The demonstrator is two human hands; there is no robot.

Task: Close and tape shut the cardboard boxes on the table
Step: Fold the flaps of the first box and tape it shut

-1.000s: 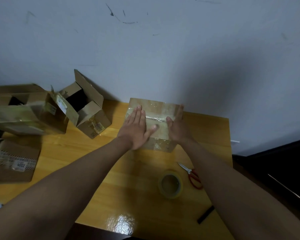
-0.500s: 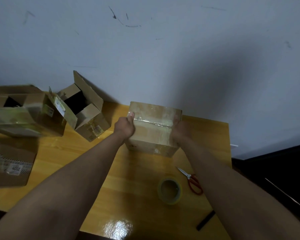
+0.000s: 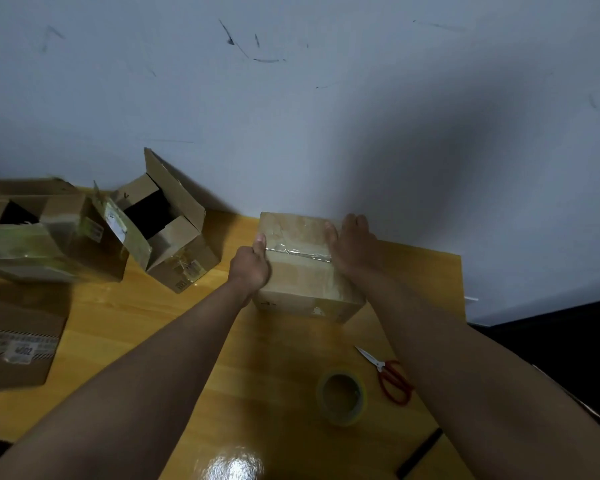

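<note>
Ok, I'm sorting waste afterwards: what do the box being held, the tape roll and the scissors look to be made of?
The box looks like brown cardboard, matte, with glossy clear tape along its top seam. The tape roll seems to be clear, yellowish plastic film; its core cannot be told. The scissors show pale, probably metal blades and red handles, likely plastic.

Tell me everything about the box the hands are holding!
The box is plain brown cardboard, closed, with shiny clear tape running across the seam on top and more tape near its front edge. It sits upright on the yellow wooden table, close to the wall. The left hand grips its left side, thumb on the top edge. The right hand lies over its right top edge, fingers reaching to the back.
</note>
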